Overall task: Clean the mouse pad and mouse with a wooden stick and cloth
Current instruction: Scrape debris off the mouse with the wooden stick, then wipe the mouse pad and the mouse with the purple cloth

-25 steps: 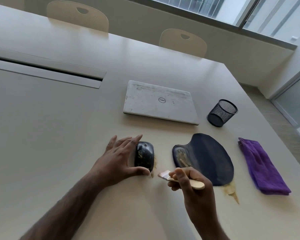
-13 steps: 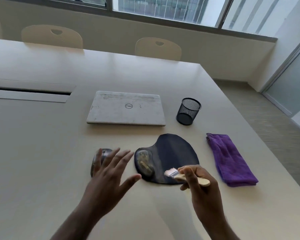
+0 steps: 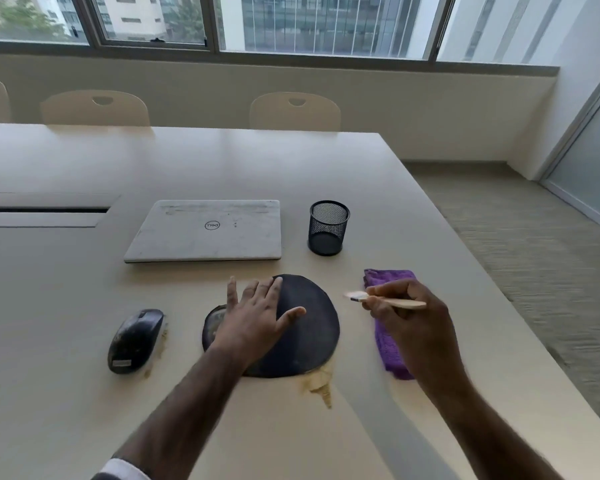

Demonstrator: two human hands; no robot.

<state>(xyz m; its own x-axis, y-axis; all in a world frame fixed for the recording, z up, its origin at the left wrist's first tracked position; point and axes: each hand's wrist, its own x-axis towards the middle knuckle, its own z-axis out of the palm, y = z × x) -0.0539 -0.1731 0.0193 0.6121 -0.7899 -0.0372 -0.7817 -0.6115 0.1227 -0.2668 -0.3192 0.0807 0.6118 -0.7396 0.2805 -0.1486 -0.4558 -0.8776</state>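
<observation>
The pad (image 3: 309, 327) is lying just in front of the laptop (image 3: 205, 233), with the left hand (image 3: 257, 317) spreading flat over it, gripping nothing, likely to pin it against sliding. The right hand (image 3: 413, 323) is pinching the stick (image 3: 395, 302) off the laptop's front right, above the cloth (image 3: 388, 351), tip aiming at the pad, while the mouse (image 3: 136, 339) is sitting untouched off the laptop's front left.

the mouse pad (image 3: 309, 334) lies on the table (image 3: 84, 393). left of the pad sits the mouse (image 3: 136, 341), apart from it. just right of the pad is the cloth (image 3: 388, 348). behind the pad is the laptop (image 3: 208, 230) and, behind-right, the mesh cup (image 3: 328, 227). a smear (image 3: 321, 384) touches the pad's near edge. the left hand (image 3: 257, 317) is over the pad's left part. right of the pad, over the cloth, is the right hand (image 3: 409, 327) with the wooden stick (image 3: 395, 302).
</observation>
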